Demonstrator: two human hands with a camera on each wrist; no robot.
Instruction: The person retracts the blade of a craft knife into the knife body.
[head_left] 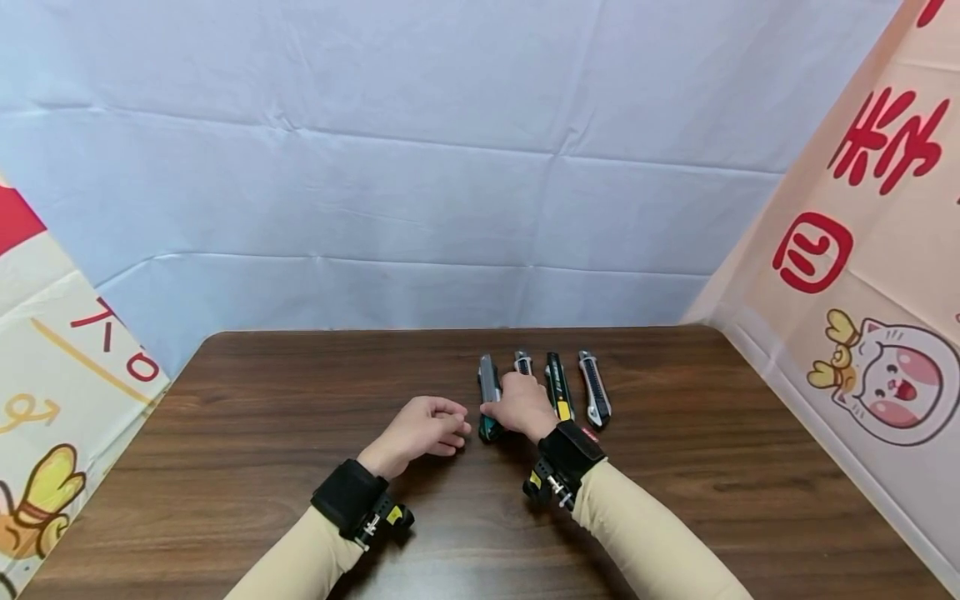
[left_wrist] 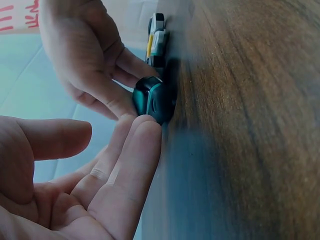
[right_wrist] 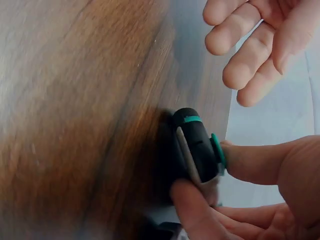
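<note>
Several utility knives lie side by side on a brown wooden table (head_left: 247,433). My right hand (head_left: 525,406) pinches the leftmost, a grey utility knife with a black and teal end (head_left: 488,385), its thumb on one side and a finger on the other in the right wrist view. That knife appears to lie low at the tabletop. Partly hidden behind the same hand is a silver knife (head_left: 522,361). To its right are a dark green knife with a yellow part (head_left: 556,379) and a silver-and-black knife (head_left: 595,390). My left hand (head_left: 420,427) hovers just left, fingers loosely extended, holding nothing.
A pale cloth (head_left: 420,208) hangs behind the table's back edge. Printed panels with red characters and cartoon figures stand at the right (head_left: 847,275) and left (head_left: 67,400). Each wrist wears a black strap with a small camera mount.
</note>
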